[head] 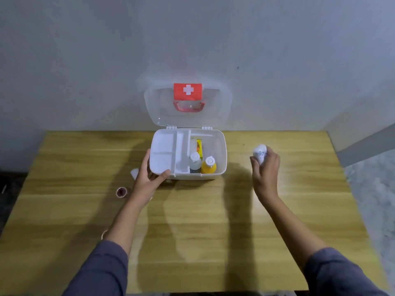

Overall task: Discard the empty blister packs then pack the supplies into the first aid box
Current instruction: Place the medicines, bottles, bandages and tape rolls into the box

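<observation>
The white first aid box [222, 150] stands open at the back middle of the table, its clear lid [213, 107] with a red cross label upright against the wall. A white tray insert [164, 146] fills its left half. On the right side stand a clear bottle [195, 161] and a yellow bottle [209, 165], with a yellow packet [199, 147] behind them. My left hand [147, 180] grips the box's front left corner. My right hand [265, 167], right of the box, holds a white roll [259, 152] with blue print.
A small white object [134, 173] lies on the wooden table [203, 221] just left of my left hand. A tape roll [121, 192] sits at front left of it. Another ring [104, 233] peeks out beside my left forearm. Grey floor shows at right.
</observation>
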Motion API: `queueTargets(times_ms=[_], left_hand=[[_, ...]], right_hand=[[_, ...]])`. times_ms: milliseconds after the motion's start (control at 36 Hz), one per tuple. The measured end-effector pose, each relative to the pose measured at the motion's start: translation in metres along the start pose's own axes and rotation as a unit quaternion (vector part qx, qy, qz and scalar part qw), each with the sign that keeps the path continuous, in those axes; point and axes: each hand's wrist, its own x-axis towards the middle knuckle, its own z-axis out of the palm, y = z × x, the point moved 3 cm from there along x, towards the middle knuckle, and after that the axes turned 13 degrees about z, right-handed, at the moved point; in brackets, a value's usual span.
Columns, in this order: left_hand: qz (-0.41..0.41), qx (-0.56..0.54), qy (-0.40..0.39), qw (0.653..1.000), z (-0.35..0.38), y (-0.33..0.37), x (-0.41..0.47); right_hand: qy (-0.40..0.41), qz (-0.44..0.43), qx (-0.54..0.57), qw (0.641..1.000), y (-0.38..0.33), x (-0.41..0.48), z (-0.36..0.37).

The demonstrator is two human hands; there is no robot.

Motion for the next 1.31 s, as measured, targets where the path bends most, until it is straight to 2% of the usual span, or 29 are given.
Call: queueTargets(times_ms=[83,194,250,361,472,639,833,1111,1194,1306], left_hand=[[-0.006,0.010,0.005,1.000,-0.001,0.000,0.000],[-0.018,0.014,-0.004,1.000,-0.005,-0.002,0.000],[-0.024,0.013,-0.012,1.000,-0.006,-0.003,0.000],[-0.027,0.010,-0.010,1.000,-0.007,-0.004,0.000],[-0.025,0.004,-0.009,1.000,-0.008,-0.005,0.000],[-0.019,-0.007,-0.009,1.000,-0.008,-0.005,0.000],[-0.007,0.001,-0.010,1.000,-0.008,-0.006,0.000],[-0.001,0.020,0.005,1.000,-0.003,-0.006,-0.005],[0.012,0.067,0.013,0.998,-0.001,-0.002,-0.010],[0.055,0.198,0.013,0.979,-0.015,-0.002,-0.028]], right_hand=[[-0.024,-0.014,0.147,0.989,-0.044,0.004,0.007],[-0.102,-0.065,0.209,0.970,-0.083,0.005,0.027],[-0.156,-0.058,0.224,0.960,-0.091,0.004,0.038],[-0.213,-0.035,0.160,0.963,-0.085,0.005,0.058],[-0.177,-0.043,0.071,0.981,-0.073,0.007,0.063],[-0.126,-0.031,0.063,0.990,-0.059,0.002,0.061],[-0.140,-0.019,0.045,0.989,-0.060,0.001,0.063],[-0.094,0.001,0.011,0.995,-0.058,-0.006,0.065],[-0.104,0.022,0.007,0.994,-0.053,-0.005,0.067],[-0.108,0.030,0.032,0.993,-0.058,-0.007,0.065]])
